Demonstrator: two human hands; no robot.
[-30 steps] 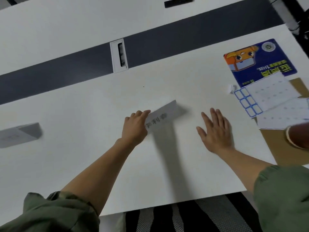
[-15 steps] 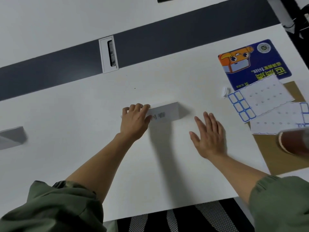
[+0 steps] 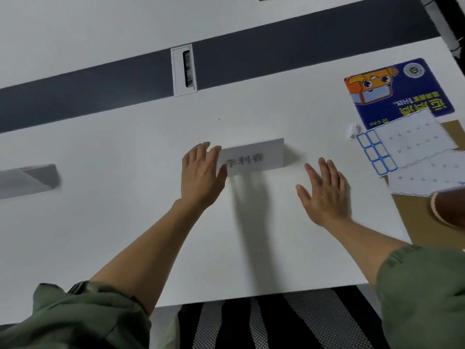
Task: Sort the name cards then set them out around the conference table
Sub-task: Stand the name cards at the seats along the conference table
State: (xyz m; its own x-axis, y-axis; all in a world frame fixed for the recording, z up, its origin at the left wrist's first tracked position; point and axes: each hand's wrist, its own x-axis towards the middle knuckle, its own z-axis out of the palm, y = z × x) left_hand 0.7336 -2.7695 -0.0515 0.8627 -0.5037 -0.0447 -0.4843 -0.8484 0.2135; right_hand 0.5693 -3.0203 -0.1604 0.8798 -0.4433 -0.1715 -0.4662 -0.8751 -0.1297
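In the head view, the name card point(image 3: 254, 159) is now standing square at the centre of the frame, no longer skewed as it was a second ago, and the left hand point(image 3: 201, 177) is touching its left end with straight, unclenched fingers. The right hand point(image 3: 324, 195) is lying flat and open on the table point(image 3: 125, 222) at lower right, apart from the card, so this placement is probably finishing.

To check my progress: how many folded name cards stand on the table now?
2. The centre name card stands beside the left hand. The second name card, blurred, stands at the far left edge. More may be outside the view.
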